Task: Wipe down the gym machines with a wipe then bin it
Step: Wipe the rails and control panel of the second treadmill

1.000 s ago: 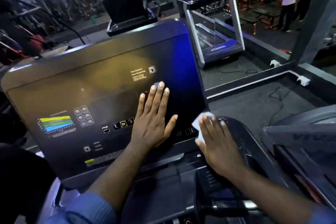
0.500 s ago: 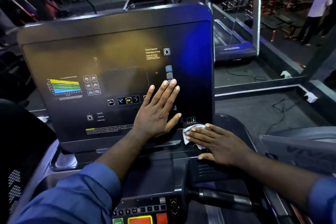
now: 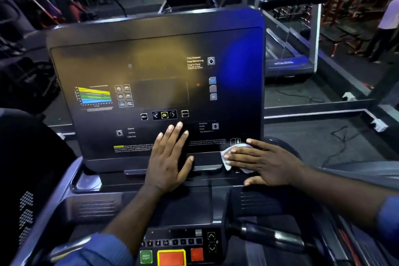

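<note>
In the head view, the left hand (image 3: 168,162) sits lower on the treadmill console (image 3: 151,60) than it did half a second ago. Then its fingertips reached the small buttons right of the OK key (image 3: 164,115). Now they stop just below that key's row, and the palm covers the panel's lower edge. The right hand (image 3: 265,162) and the wipe (image 3: 227,165) stay at the panel's bottom right corner, as they were half a second ago. A second ago they were off the panel, on the rounded dark housing to its right. More of the lower keypad with its red buttons (image 3: 171,258) now shows, below the left wrist.

The left hand lies flat on the panel, with straight fingers slightly spread and pointing up the screen. Its thumb is splayed toward the right hand, and it holds nothing. A blue sleeve (image 3: 97,250) covers that forearm near the bottom edge.

The right hand lies flat with its fingers straight and close together, pointing left toward the left thumb. They press the white wipe against the console's lower edge. The wipe lies under these fingers, crumpled, showing past the fingertips and above the index finger. The right thumb is stretched out below the fingers, on the dark ledge. The two hands are near each other but apart. A dark handlebar (image 3: 269,236) lies below the right wrist.
</note>
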A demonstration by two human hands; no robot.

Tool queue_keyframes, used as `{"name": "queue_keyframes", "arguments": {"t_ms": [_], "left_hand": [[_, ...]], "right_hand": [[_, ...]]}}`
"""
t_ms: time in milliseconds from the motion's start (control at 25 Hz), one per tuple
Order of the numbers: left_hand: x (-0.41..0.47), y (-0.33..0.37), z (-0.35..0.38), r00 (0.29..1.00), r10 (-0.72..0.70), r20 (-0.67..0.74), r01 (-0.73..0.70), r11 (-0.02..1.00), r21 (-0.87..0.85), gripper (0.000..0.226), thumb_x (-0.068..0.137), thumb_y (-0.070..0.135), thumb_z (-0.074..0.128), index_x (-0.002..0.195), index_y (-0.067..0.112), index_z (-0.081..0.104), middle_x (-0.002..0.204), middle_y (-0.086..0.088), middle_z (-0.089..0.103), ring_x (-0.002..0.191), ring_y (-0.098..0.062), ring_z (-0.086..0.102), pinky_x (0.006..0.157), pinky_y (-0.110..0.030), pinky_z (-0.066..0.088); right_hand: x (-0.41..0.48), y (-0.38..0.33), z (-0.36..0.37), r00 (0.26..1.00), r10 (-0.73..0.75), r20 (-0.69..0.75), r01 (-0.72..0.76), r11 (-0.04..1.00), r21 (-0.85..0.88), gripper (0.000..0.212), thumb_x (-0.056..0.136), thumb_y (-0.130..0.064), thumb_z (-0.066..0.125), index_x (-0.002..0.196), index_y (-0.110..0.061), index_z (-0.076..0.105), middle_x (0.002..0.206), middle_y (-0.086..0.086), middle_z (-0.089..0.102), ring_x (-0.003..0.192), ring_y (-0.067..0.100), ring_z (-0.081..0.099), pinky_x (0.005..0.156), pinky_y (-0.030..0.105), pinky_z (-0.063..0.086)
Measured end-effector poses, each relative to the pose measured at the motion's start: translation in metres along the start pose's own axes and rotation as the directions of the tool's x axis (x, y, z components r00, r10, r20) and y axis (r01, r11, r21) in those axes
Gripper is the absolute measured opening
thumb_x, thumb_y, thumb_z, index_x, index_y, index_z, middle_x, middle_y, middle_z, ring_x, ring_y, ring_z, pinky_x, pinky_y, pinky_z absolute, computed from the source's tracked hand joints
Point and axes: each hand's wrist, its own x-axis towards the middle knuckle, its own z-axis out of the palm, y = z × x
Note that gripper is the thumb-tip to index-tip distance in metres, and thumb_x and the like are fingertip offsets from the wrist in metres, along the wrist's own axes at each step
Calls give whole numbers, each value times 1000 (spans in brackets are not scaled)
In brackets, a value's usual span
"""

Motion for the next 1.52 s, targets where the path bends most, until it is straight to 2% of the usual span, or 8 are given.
{"name": "queue_keyframes", "arguments": {"t_ms": [280, 640, 840, 960, 1080, 1200, 1320, 1520], "left_hand": [[-29, -30, -14, 963, -264, -59, 264, 964, -19, 72, 99, 40, 58, 159, 4, 38, 172, -12, 22, 160, -33, 18, 126, -58, 22], [-65, -89, -37, 749, -635, -191, 610, 772, -178, 69, 103, 40, 54, 160, 6, 35, 174, -10, 15, 161, -29, 11, 130, -48, 11], [-73, -129, -56, 460, -885, -76, 736, 428, -525, 83, 102, 53, 48, 166, 12, 15, 175, -6, 10, 159, -17, 16, 130, -34, 15], [-67, -160, -68, 388, -919, 71, 667, 227, -710, 75, 105, 53, 45, 165, 14, 23, 168, -1, 32, 148, -2, 33, 120, -14, 25], [-70, -199, -57, 293, -928, 232, 624, 1, -782, 86, 95, 78, 42, 157, 19, 46, 157, 9, 48, 145, -1, 42, 127, -32, 26], [-71, -214, -53, 324, -834, 446, 604, -180, -776, 92, 88, 91, 42, 143, 19, 64, 145, 0, 64, 141, -19, 55, 124, -49, 33], [-53, -211, -87, 419, -703, 574, 568, -291, -770, 87, 97, 78, 32, 131, 7, 70, 130, -20, 71, 123, -32, 68, 106, -44, 54], [-39, -224, -108, 496, -606, 622, 614, -262, -745, 82, 104, 70, 14, 118, 15, 73, 112, -15, 78, 103, -23, 76, 80, -26, 61]], "right_hand": [[44, -2, -13, 995, -103, -5, 103, 992, 75, 89, 98, -80, 32, 166, -26, 15, 173, -11, 10, 159, 8, 8, 127, 45, 12], [143, -48, -25, 986, -165, -7, 164, 975, 152, 92, 96, -84, 28, 166, -26, 11, 173, -12, 9, 159, 8, 2, 129, 46, 7], [214, -91, -38, 988, -152, -22, 154, 978, 143, 92, 96, -83, 29, 166, -26, 15, 172, -10, 15, 159, 8, 5, 130, 45, 2], [238, -106, -41, 990, -140, -30, 143, 979, 148, 92, 96, -83, 27, 166, -26, 14, 172, -11, 14, 159, 8, 5, 129, 45, 2], [238, -105, -45, 989, -144, -33, 147, 981, 126, 90, 98, -82, 28, 166, -26, 12, 172, -12, 13, 159, 8, 6, 129, 45, 6], [286, -134, -51, 990, -136, -45, 140, 982, 124, 86, 98, -80, 28, 166, -29, 15, 171, -15, 15, 158, 6, 8, 129, 45, 5], [349, -174, -53, 996, -67, -58, 76, 984, 164, 84, 99, -80, 26, 166, -30, 16, 171, -16, 15, 158, 5, 7, 129, 45, 3], [364, -208, -52, 984, 151, -92, -138, 982, 129, 69, 106, -66, 27, 166, -34, 10, 172, -16, 9, 159, 5, 4, 129, 44, 1]]}}
